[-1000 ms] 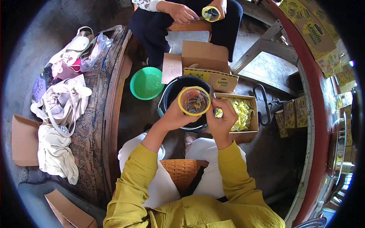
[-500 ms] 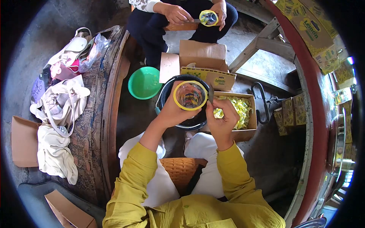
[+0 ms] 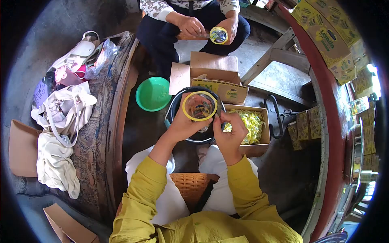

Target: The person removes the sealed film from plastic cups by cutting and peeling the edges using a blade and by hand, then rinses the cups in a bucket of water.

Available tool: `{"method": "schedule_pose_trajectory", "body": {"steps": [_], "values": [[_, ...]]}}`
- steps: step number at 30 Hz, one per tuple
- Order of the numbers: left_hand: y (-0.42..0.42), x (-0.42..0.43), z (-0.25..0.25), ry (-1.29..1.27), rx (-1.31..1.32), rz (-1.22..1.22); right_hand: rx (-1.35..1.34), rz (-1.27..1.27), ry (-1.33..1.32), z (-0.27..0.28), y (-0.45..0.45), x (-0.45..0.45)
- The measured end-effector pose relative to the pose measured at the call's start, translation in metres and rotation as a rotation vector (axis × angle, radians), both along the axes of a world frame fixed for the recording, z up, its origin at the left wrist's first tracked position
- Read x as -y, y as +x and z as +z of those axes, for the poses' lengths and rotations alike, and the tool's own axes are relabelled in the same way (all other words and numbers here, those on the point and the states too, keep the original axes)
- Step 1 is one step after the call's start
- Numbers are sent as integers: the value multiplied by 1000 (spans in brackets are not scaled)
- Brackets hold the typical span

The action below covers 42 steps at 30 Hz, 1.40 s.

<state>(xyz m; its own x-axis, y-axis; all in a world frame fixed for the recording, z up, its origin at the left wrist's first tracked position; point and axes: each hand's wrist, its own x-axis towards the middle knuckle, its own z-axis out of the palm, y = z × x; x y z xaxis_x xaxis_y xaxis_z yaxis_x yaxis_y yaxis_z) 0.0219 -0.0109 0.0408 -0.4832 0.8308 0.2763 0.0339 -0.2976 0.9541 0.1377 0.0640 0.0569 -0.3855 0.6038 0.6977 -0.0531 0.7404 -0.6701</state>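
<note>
Above a dark bucket [image 3: 173,106], my left hand [image 3: 181,124] is wrapped round a clear plastic cup [image 3: 200,107] with a yellow rim, its mouth facing me. My right hand [image 3: 231,133] pinches a thin, dark knife [image 3: 219,107], whose blade lies against the right side of the rim. Just right of the bucket, a cardboard box [image 3: 257,151] holds a heap of yellow and clear plastic strips [image 3: 252,126]. The inside of the bucket is mostly hidden by my hands and the cup.
Opposite me, a seated person holds a similar cup [image 3: 219,35] and a thin tool. A green basin [image 3: 153,94] and an open lemon carton [image 3: 221,90] stand on the floor. Bags [image 3: 65,105] lie on a patterned bench at left; stacked cartons [image 3: 324,34] rise at right.
The view has shifted slightly, showing more of the person opposite. The cup stays in my left hand, tilted a little differently, and the knife remains at its rim.
</note>
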Motion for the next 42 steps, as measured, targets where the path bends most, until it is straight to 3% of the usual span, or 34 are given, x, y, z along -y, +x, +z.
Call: {"method": "schedule_pose_trajectory", "body": {"steps": [21, 36, 40, 42], "values": [[2, 1, -4, -43, -14, -100, 27, -37, 84, -1, 1, -10], [-1, 3, -3, -77, -45, -132, 4, 8, -23, -6, 1, -13], [0, 2, 0, -55, 52, -147, -9, 41, -41, -7, 1, -12], [1, 6, 6, -111, -43, -169, 1, 45, -36, -7, 3, -13]]}}
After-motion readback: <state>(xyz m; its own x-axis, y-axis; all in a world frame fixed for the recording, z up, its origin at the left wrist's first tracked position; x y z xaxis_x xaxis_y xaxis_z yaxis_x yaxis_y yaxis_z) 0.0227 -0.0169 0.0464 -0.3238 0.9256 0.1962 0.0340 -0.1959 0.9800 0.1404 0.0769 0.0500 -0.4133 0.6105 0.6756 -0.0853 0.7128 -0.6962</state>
